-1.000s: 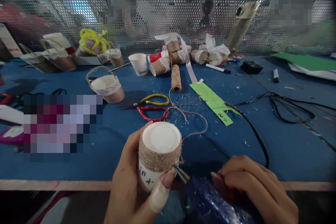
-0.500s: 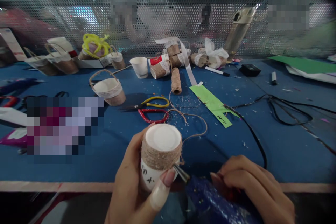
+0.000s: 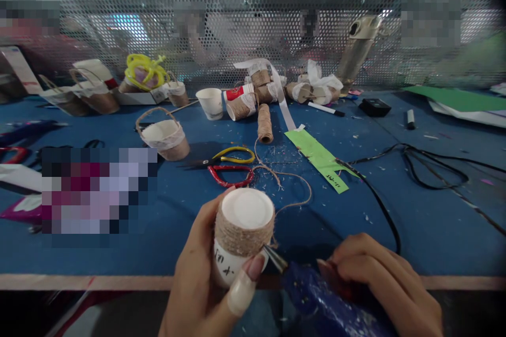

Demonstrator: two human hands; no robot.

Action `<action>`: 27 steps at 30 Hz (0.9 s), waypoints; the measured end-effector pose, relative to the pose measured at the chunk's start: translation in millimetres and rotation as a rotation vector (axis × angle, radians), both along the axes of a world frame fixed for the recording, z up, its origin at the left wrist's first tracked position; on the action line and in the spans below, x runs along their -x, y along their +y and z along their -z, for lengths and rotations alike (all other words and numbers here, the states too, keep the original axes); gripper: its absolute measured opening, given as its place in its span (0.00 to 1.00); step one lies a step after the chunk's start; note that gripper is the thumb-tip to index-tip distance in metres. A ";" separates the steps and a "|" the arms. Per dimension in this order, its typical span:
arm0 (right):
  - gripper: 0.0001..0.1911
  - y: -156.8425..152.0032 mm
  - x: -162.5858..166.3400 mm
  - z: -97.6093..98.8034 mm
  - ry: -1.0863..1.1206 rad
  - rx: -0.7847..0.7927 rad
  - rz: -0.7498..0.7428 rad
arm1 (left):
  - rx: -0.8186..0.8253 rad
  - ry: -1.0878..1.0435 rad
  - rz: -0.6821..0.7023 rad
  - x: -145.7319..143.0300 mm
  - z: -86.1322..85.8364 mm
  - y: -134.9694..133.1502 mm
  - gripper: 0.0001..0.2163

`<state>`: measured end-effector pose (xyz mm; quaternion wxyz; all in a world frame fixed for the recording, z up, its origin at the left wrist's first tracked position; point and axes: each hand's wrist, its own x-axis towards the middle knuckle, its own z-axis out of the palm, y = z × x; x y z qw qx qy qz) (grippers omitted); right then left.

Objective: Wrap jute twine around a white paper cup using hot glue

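Observation:
My left hand (image 3: 205,268) is wrapped round an upside-down paper cup (image 3: 247,208), its white base facing up. Jute twine (image 3: 237,234) is wound round the upper part of the cup, and dark writing shows on the white part below. A bandage-like wrap covers my left thumb. My right hand (image 3: 383,279) grips a blue glue gun (image 3: 316,295). The gun's metal nozzle touches or nearly touches the lower edge of the twine, beside my left thumb. A loose twine strand runs from the cup across the table to the twine spool (image 3: 265,124).
Scissors (image 3: 229,163) with red and yellow handles lie beyond the cup. A small twine basket (image 3: 168,139) stands left of them. A green paper strip (image 3: 316,158) and a black cable (image 3: 379,200) lie to the right. Several cups and a bottle (image 3: 358,50) line the mesh screen.
The cup has turned or tilted very slightly in my left hand and shifted a little right. The glue gun nozzle stays at the twine's lower edge.

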<state>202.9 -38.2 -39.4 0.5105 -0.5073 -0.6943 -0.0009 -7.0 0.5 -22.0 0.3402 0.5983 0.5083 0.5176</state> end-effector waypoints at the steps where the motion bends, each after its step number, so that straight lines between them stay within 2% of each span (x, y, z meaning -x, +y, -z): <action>1: 0.18 0.2 -0.4 -1.1 -0.008 0.003 -0.011 | 0.006 -0.013 0.000 -0.3 -0.4 -0.1 0.23; 10: 0.18 1.7 -6.3 -16.6 -0.076 0.043 -0.063 | 0.013 -0.050 0.025 -0.2 -1.6 0.1 0.21; 20: 0.19 1.2 -4.4 -8.9 -0.048 0.030 -0.041 | 0.008 -0.038 0.019 0.0 -0.6 0.9 0.22; 27: 0.17 2.7 -6.5 -14.2 -0.072 0.024 -0.067 | 0.001 -0.001 0.010 -1.8 -3.1 0.6 0.21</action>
